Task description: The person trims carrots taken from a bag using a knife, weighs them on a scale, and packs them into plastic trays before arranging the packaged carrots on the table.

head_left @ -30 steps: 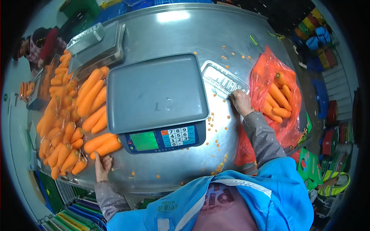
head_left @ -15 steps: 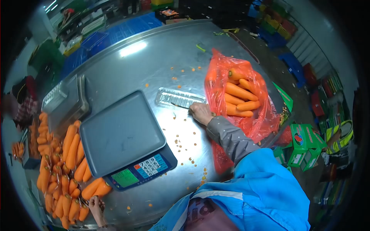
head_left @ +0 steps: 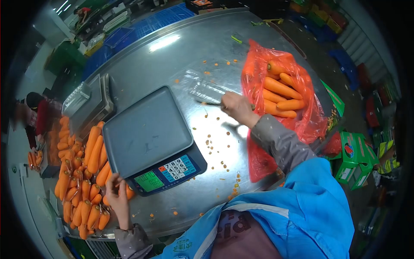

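Note:
My right hand [head_left: 238, 108] is closed at the middle of the steel table, beside the red plastic bag. A thin dark blade, apparently of a knife [head_left: 208, 103], sticks out of its left side. The same fingers meet the near end of a clear plastic tray [head_left: 207, 89], which is blurred and tilted. My left hand [head_left: 117, 194] hovers at the near corner of the scale [head_left: 148, 140], its fingers loosely curled and apart, with nothing visible in them. Carrots [head_left: 92, 190] lie beside and behind it, several bunched in clear wrapping. The red bag [head_left: 254, 151] lies open, showing large carrots [head_left: 280, 88].
Stacked clear trays [head_left: 77, 98] stand on another scale [head_left: 105, 93] at the left. Carrot trimmings [head_left: 224, 164] dot the steel table [head_left: 189, 47]. Green cartons [head_left: 351, 157] stand at the right. Another person [head_left: 41, 112] is at the far left.
The view has shifted. My right hand has risen with the tray, which now tilts and blurs. My left hand has moved up from the carrots toward the scale's corner.

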Motion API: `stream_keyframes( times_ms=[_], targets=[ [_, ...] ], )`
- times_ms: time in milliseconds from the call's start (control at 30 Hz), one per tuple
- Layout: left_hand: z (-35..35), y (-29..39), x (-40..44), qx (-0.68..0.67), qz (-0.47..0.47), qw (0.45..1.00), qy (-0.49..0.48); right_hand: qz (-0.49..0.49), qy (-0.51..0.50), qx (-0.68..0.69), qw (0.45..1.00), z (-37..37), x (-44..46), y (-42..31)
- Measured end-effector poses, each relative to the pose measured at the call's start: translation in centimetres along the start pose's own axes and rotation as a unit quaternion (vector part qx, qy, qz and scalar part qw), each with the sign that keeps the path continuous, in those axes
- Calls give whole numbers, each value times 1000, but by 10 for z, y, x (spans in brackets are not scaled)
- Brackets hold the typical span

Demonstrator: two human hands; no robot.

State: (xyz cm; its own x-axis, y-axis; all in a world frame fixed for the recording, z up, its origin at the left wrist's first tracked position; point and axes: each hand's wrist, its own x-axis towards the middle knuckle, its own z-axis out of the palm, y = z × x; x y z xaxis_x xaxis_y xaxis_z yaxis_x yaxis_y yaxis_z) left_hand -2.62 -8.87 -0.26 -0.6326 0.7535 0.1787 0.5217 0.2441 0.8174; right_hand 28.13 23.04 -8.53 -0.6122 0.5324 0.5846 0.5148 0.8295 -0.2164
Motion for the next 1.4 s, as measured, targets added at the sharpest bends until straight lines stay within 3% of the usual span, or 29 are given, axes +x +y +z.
stream_keyframes(
  times_ms=[33, 67, 100, 133, 167, 233, 267, 333, 400, 467, 500, 533, 600, 633, 733, 867, 933, 967, 1000, 1067, 1133, 1200, 1333, 1367, 1400],
  targets=[
    [19, 28, 1, 81, 68, 994, 30, -48, 19, 18, 998, -4, -1, -14],
    [35, 53, 5, 76, 72, 994, 19, -62, -1, 29, 998, -10, -5, -36],
    [50, 76, 7, 199, 217, 955, 35, -99, -40, -34, 994, -21, -7, -63],
    [62, 88, 10, 310, 357, 879, 55, -131, 5, 40, 991, -26, -11, -84],
    [71, 91, 14, 301, 365, 880, 45, -146, 7, 75, 986, -34, -15, -105],
    [88, 92, 19, 366, 475, 800, -23, -152, 10, 106, 983, -49, -23, -125],
    [92, 87, 21, 362, 481, 798, -27, -122, 2, 142, 982, -55, -26, -128],
    [91, 68, 30, 344, 429, 833, -61, -86, -1, 174, 981, -64, -32, -119],
    [87, 54, 39, 334, 402, 851, -55, 36, 24, 165, 985, -82, -43, -89],
    [79, 32, 49, 337, 351, 873, -24, 183, -13, 224, 957, -99, -58, -43],
    [73, 19, 53, 350, 330, 876, -50, 150, 51, 123, 980, -96, -72, -8],
    [69, 17, 53, 350, 331, 875, -51, 240, 15, 102, 965, -99, -87, 21],
    [65, 16, 53, 391, 261, 876, -110, 310, -41, -6, 950, -106, -116, 71],
    [63, 13, 52, 383, 256, 879, -125, 326, -86, -76, 938, -110, -123, 86],
    [69, 34, 49, 311, 221, 913, -142, 278, -119, -77, 950, -105, -147, 129],
    [86, 63, 43, 231, 209, 937, -161, 238, -96, -95, 962, -115, -139, 134],
    [98, 72, 39, 161, 212, 945, -192, 300, 102, 48, 947, -137, -127, 126],
    [107, 87, 34, 118, 186, 955, -198, 392, 103, 142, 903, -154, -122, 119],
    [117, 93, 32, 113, 185, 955, -200, 392, 102, 137, 904, -170, -116, 110],
    [134, 102, 28, 19, 160, 957, -242, 437, 145, 322, 827, -195, -102, 83],
    [159, 110, 24, -50, 140, 946, -289, 436, 137, 374, 807, -206, -93, 53],
    [187, 115, 15, -136, 130, 922, -337, 403, 53, 479, 778, -208, -85, 23],
    [225, 151, -17, -164, 187, 844, -475, 363, -40, 519, 773, -194, -69, -39],
    [235, 154, -27, -236, 153, 815, -507, 338, -50, 537, 771, -189, -69, -50],
    [235, 154, -31, -250, 140, 818, -498, 313, -59, 555, 769, -185, -68, -57]
  ],
)
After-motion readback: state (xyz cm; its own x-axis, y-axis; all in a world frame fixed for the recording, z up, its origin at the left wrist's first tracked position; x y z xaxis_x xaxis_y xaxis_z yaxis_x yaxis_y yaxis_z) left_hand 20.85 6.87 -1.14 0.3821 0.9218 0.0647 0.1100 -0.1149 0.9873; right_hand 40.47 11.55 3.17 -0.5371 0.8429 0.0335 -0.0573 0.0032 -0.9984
